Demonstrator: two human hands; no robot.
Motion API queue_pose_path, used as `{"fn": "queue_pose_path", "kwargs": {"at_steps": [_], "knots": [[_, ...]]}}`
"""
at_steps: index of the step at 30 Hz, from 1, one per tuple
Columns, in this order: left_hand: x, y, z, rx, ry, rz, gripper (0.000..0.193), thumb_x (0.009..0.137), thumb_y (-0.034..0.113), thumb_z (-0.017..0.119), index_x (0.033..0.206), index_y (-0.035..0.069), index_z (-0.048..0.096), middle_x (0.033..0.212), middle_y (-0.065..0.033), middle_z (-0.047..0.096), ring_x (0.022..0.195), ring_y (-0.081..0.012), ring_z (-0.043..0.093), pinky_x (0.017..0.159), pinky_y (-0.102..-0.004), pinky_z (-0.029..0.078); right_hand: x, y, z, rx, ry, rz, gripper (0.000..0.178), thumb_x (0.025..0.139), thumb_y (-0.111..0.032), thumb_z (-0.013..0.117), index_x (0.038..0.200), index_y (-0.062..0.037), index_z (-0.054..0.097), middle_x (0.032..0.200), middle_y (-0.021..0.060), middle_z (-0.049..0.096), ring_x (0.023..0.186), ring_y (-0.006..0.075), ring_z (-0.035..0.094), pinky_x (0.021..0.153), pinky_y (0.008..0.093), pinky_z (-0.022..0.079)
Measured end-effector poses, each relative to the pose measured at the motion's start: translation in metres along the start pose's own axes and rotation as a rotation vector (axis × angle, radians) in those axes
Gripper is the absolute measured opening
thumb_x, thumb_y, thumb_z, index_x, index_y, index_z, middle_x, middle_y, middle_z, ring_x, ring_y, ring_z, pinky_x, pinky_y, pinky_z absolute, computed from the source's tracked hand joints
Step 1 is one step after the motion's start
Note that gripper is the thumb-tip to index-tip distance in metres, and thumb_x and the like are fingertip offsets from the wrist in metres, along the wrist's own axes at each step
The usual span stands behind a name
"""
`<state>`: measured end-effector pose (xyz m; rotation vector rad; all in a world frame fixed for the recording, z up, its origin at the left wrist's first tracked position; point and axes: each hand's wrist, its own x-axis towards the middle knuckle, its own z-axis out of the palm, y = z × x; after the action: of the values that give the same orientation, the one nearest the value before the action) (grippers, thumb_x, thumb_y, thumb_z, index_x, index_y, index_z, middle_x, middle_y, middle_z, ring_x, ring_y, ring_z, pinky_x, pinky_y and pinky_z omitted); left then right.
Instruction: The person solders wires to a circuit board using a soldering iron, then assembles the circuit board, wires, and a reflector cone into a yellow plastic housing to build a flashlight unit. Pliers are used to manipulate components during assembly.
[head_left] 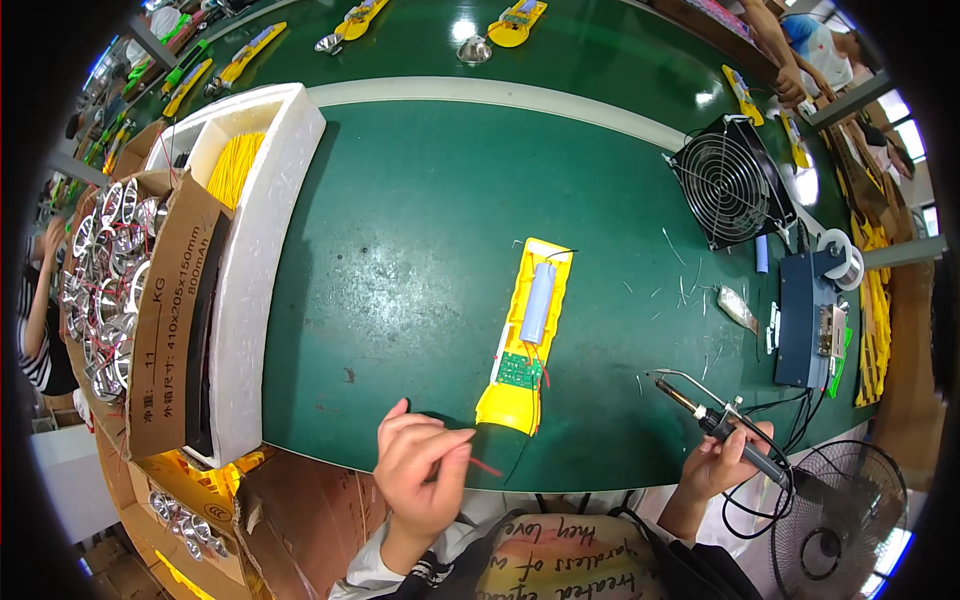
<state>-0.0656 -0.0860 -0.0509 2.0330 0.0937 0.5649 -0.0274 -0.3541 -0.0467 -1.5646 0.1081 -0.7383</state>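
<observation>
A yellow lamp housing half (508,408) lies on the green bench in front of me. It carries a blue cylindrical battery (538,303), a small green circuit board (519,370) and thin red and black wires. Off its near end is my left hand (425,465), thumb and fingers pinched together at a short red wire (486,467) that sticks out past the fingertips. My right hand (718,465) grips a soldering iron (716,424) with a thin metal feed tube clamped along it. The iron's tip points up and left, over the bench and apart from the housing.
At left, a cardboard box (165,330) of shiny reflectors stands beside a white foam box (285,200) holding yellow wires (237,170). At right are a black fan (733,185), a soldering station (803,320), a solder spool (842,258) and wire scraps. More housings lie beyond; other people work nearby.
</observation>
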Motion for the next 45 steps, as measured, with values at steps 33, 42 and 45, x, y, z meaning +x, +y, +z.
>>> {"fn": "queue_pose_path", "kwargs": {"at_steps": [33, 42, 45], "knots": [[0.007, 0.012, 0.033, 0.217, 0.115, -0.059, 0.018, 0.057, 0.002, 0.070, 0.072, 0.008, 0.063, 0.086, -0.0047, 0.050, 0.065, -0.0139, 0.045, 0.067, -0.0258, 0.034, -0.029, -0.067, 0.065, -0.194, -0.449, -0.290, 0.033, 0.068, -0.028, 0.067, 0.068, -0.0026, 0.045, 0.059, 0.0074, 0.052, 0.045, 0.0198, 0.051, 0.044, 0.0284, 0.043], [0.011, 0.011, 0.034, 0.210, 0.119, -0.081, 0.017, 0.057, 0.007, 0.071, 0.071, 0.010, 0.064, 0.083, -0.0020, 0.051, 0.064, -0.0132, 0.045, 0.068, -0.0278, 0.032, -0.022, -0.075, 0.088, -0.434, -0.622, -0.163, 0.020, 0.066, -0.016, 0.063, 0.057, -0.0008, 0.053, 0.057, 0.0082, 0.053, 0.040, 0.0169, 0.047, 0.038, 0.0251, 0.038], [0.011, 0.010, 0.034, 0.210, 0.122, -0.084, 0.016, 0.057, 0.007, 0.071, 0.071, 0.011, 0.063, 0.082, -0.0010, 0.051, 0.064, -0.0131, 0.045, 0.067, -0.0285, 0.032, -0.018, -0.074, 0.089, -0.485, -0.626, -0.223, 0.018, 0.066, -0.014, 0.062, 0.057, -0.0005, 0.053, 0.058, 0.0086, 0.054, 0.040, 0.0145, 0.046, 0.037, 0.0240, 0.037]]}}
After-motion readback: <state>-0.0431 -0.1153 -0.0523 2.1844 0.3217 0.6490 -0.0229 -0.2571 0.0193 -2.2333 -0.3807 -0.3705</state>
